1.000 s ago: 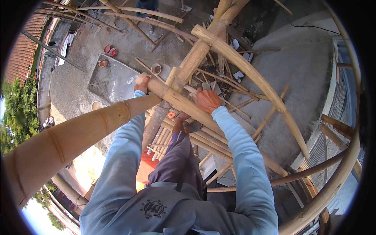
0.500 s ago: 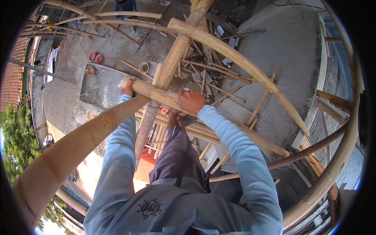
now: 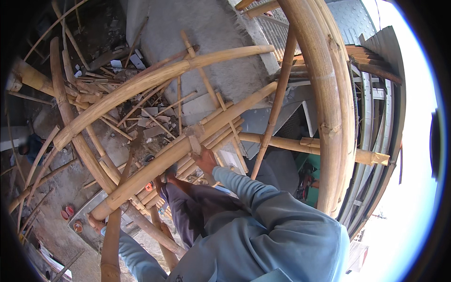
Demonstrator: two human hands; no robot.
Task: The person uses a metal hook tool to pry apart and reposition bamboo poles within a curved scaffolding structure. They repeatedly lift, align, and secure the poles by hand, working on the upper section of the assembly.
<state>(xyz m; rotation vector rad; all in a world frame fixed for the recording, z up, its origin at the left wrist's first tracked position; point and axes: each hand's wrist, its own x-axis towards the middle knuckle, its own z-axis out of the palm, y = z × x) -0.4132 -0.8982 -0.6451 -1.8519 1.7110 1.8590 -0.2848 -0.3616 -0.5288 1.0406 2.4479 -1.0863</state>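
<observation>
**Both hands on the thick bamboo pole, high on the frame**

From my feed I look straight down through a bamboo scaffold. The right hand [image 3: 205,160] sits on the thick bamboo pole [image 3: 188,150] that slants from the near left up toward the far right; its grip is clenched around the pole just below a short wooden block [image 3: 193,141] fixed on it. The left hand [image 3: 95,224] is at the pole's lower end, near left — it touches the pole there, but a vertical bamboo post [image 3: 112,235] hides the fingers, so I cannot tell whether that grip is closed. Both sleeves are light blue.

A long curved bamboo beam [image 3: 155,80] arcs across farther off, well above the pole. On the right, two heavy curved bamboo ribs [image 3: 329,117] run downward — thinner cross poles [image 3: 300,143] meet them. Far below lies a concrete floor [image 3: 211,33] littered with bamboo offcuts [image 3: 141,117].
</observation>
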